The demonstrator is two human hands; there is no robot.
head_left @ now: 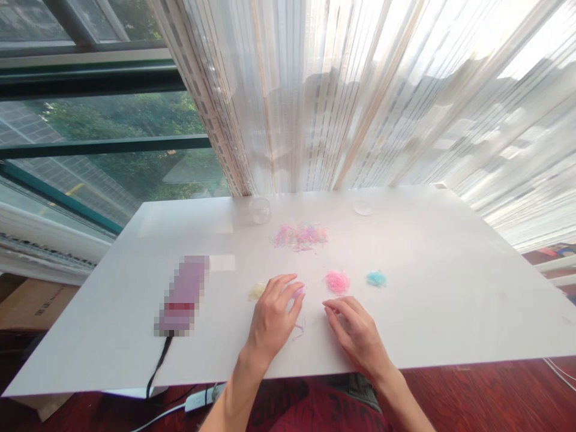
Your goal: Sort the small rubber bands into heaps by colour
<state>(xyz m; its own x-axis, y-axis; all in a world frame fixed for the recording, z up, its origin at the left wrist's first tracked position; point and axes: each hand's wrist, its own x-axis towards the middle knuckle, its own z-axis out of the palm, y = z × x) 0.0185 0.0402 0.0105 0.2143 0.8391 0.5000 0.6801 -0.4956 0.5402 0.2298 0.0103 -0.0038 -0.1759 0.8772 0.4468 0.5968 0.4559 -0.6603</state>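
My left hand (275,312) rests over the table, thumb and fingers apart, curved around a small pile of purple strands (299,291). Partly behind its knuckles is a pale yellow pile (257,291). A few loose purple strands (299,328) lie between the hands. My right hand (355,329) is closed, thumb and forefinger tips together; whether they pinch anything is too small to see. Just beyond it sits a pink pile (338,281), with a turquoise pile (377,278) to its right. Farther back spreads a mixed heap of multicoloured strands (299,236).
A clear round container (260,211) and a clear disc (363,207) stand near the back edge of the white table (450,300). On the left lies a pixelated purple object (184,294) with a black cord. Striped curtains (306,120) hang behind. A white power strip (200,399) is below the front edge.
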